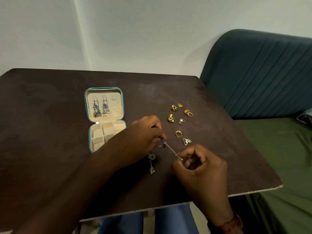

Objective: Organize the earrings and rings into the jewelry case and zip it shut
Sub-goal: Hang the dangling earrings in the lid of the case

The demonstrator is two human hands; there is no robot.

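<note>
A dark brown, matte table [50, 115] lies bare across its left part, with open room out to the far and left edges. Just left of centre stands the jewelry case [105, 119], a small teal-edged square with rounded corners, opened flat. Its beige, soft-looking lid panel on the far side carries two silver dangling earrings [101, 108] hung side by side; the near half is split into little square compartments, partly covered by the left forearm.

The left hand [145, 134] reaches across the case's near corner, its fingertips pinched together on the upper end of a thin silver chain earring [170, 149]. A second silver earring [151, 163] with a round flower top and a small bell drop lies on the table just near that hand.

The right hand [200, 164] curls closed, thumb and forefinger nipping the chain's lower end.

Farther right, loose on the wood, lie green-and-gold studs [173, 107], gold rings [188, 113] and two gold triangle earrings [186, 141], well clear of the table's pale, chipped right edge. Beyond it stands a ribbed teal chair [261, 73].
</note>
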